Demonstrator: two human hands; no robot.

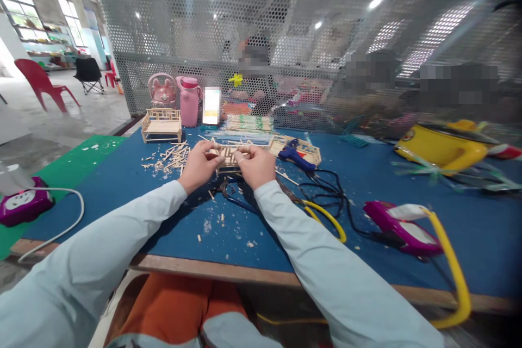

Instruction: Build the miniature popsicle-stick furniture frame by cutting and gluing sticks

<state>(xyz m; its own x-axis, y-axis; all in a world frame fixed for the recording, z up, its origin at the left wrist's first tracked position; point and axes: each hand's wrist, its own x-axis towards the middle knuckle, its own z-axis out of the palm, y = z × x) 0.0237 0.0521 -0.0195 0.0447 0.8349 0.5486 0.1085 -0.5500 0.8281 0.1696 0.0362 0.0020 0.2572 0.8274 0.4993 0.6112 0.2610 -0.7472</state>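
Note:
My left hand (198,165) and my right hand (256,165) are both closed on a small frame of thin wooden sticks (229,156), held between them just above the blue table (171,212). Each hand pinches one end of the frame. A pile of loose stick offcuts (169,159) lies just left of my left hand. A blue glue gun (296,156) lies right of my right hand, its black cord running over the table.
A finished wooden bench model (161,124) stands at the back left beside a pink bottle (190,101) and a lit phone (211,105). Another stick frame (296,147), purple power strips (402,228) (22,204), a yellow cable (326,217) and a yellow pot (442,147) are about. People sit behind the mesh screen.

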